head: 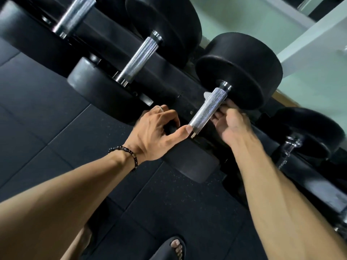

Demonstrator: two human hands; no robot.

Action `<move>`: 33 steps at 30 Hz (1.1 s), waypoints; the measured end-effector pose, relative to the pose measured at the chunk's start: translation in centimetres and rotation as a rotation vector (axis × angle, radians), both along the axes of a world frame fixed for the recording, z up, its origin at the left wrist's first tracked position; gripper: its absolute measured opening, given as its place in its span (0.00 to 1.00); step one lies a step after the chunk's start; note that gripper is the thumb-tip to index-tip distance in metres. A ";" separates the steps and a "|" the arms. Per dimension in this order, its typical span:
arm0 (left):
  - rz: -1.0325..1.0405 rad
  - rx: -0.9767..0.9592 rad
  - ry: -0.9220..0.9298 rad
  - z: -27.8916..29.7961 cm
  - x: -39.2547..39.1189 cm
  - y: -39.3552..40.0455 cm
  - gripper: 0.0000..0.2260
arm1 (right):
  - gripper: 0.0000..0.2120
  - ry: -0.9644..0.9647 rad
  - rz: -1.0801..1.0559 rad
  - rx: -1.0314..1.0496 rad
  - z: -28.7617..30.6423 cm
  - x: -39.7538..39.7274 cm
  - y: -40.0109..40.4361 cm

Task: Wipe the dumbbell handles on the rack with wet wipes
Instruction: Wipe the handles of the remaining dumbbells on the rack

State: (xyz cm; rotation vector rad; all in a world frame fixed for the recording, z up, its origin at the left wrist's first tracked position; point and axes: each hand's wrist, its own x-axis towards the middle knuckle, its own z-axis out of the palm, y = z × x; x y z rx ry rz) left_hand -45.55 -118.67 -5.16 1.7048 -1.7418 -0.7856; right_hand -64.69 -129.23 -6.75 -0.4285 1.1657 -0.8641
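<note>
black rubber dumbbell's knurled steel handle (206, 109) on black rack (169, 79); right hand (231, 124) curls beneath it with white wet wipe (206, 95); left hand (156, 132) steadies near weight, thumb touching handle end.

We have a single view, from a camera worn on the head. It looks forward and steeply down, tilted, close over the dumbbell rack (169, 87), so the rack runs diagonally from upper left to lower right, with the floor (56, 119) below it.
</note>
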 end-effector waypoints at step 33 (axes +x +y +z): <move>-0.392 -0.175 0.184 5.0 -0.4 -2.8 0.14 | 0.08 0.542 -0.109 -0.164 8.6 3.1 11.0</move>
